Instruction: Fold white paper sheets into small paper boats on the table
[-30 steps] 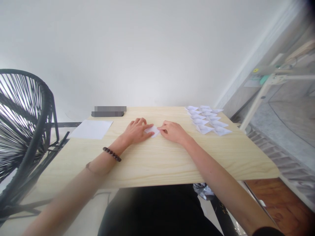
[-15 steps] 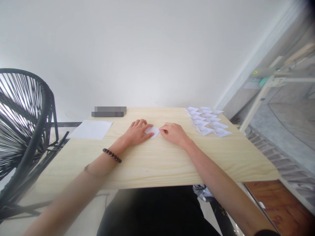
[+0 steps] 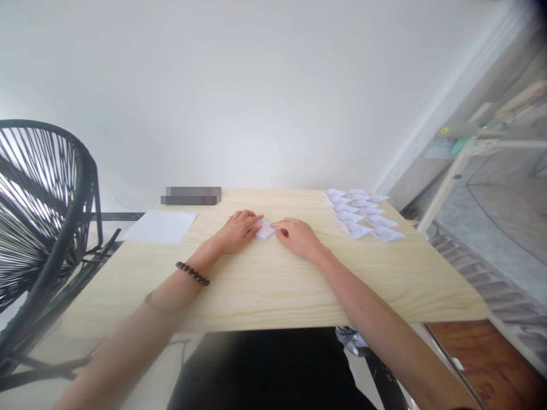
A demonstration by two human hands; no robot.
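Observation:
A small folded piece of white paper (image 3: 265, 230) lies on the table between my two hands. My left hand (image 3: 237, 230) rests on the wood at its left side, with thumb and forefinger gripping that edge. From the right, my right hand (image 3: 296, 234) pinches the paper's right corner between thumb and forefinger, the other fingers curled. Which fold is being held under the fingertips is too small to tell.
Several folded white paper shapes (image 3: 356, 230) stand in two columns at the table's back right. A stack or sheet of white paper (image 3: 161, 226) lies at the left, with a dark blurred box (image 3: 190, 196) behind it. A woven chair (image 3: 81, 171) stands beside the table (image 3: 273, 296).
The folded paper looks smaller and more diamond-shaped between my hands. My right hand has shifted slightly left, and my left thumb has drawn back from the middle of the paper.

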